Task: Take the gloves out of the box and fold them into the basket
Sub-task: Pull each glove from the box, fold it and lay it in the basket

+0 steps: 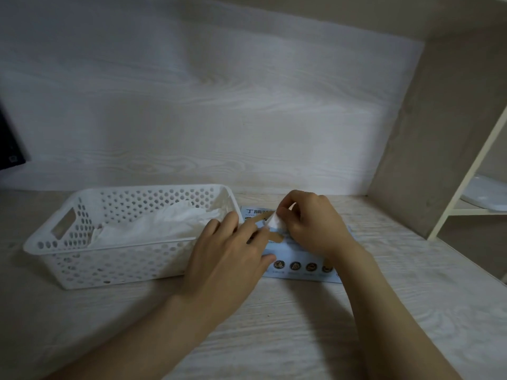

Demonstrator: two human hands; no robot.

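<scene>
Pale wood-grain desk [109,325]; a white dish [488,194] on the right shelf [466,211]; dark object [9,144] far left.

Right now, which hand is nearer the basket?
Left. The left hand lies just beside the right end of the basket; the right hand is farther right, over the box, pinching a glove.

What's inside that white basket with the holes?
Crumpled white gloves lie in the basket. How many, and the floor beneath them, cannot be seen; the left hand hides its right corner.
</scene>
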